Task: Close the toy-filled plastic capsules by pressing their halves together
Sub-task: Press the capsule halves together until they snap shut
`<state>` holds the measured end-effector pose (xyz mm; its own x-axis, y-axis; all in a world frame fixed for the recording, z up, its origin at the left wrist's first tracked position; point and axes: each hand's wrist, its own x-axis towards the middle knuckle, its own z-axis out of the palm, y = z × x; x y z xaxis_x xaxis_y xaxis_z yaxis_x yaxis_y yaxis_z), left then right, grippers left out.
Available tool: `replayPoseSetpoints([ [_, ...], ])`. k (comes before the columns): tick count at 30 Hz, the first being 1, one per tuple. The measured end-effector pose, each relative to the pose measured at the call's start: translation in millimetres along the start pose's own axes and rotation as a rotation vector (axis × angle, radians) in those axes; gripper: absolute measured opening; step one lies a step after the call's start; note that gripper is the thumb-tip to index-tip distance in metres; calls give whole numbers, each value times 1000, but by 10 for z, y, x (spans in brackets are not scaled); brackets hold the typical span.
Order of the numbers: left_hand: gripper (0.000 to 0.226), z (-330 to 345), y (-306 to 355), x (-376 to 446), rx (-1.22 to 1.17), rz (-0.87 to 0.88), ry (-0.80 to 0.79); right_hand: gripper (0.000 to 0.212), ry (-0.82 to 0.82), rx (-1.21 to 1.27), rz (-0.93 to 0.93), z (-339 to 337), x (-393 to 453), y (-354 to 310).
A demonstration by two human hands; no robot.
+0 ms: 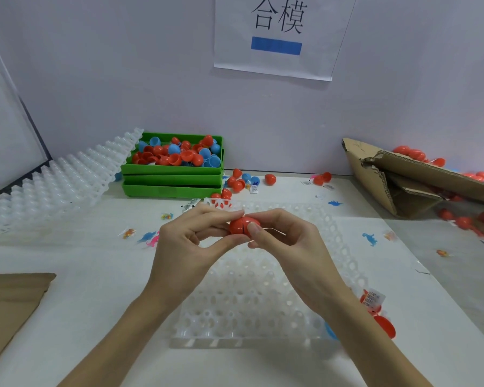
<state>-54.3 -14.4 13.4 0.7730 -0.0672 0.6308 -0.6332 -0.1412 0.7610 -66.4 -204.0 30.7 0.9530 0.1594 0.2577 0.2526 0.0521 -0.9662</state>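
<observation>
A red capsule (242,225) was held between both hands above the white tray (263,297), its seam not yet fully shut.

The left hand (190,241) was curled round the capsule's left half and the right hand (285,241) pinched the right half, with a dark line still visible at the join. It was judged that uneven pressure could leave the halves skewed, so the rim would catch rather than snap; a thin pale strip seen at the right fingertips, perhaps a toy wrapper, could be trapped in the seam and keep it open, and a slip could send the capsule onto the surface (95,303). The toy inside was hidden by the shell, and the far side of the seam was covered by fingers. At the lower right, red pieces (386,326) and a blue piece were partly hidden behind the right forearm.
</observation>
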Motion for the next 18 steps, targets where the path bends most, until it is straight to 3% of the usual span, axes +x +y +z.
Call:
replayPoseSetpoints([
  [5,40,14,-4,-26,35,1,37,18,8,24,-29,26,-12,32],
  [14,32,28,21,-52,338,204,59,20,25,-23,-43,103,-33,100],
  [18,33,15,8,-66,411,214,22,23,63,-194,-100,241,-94,147],
])
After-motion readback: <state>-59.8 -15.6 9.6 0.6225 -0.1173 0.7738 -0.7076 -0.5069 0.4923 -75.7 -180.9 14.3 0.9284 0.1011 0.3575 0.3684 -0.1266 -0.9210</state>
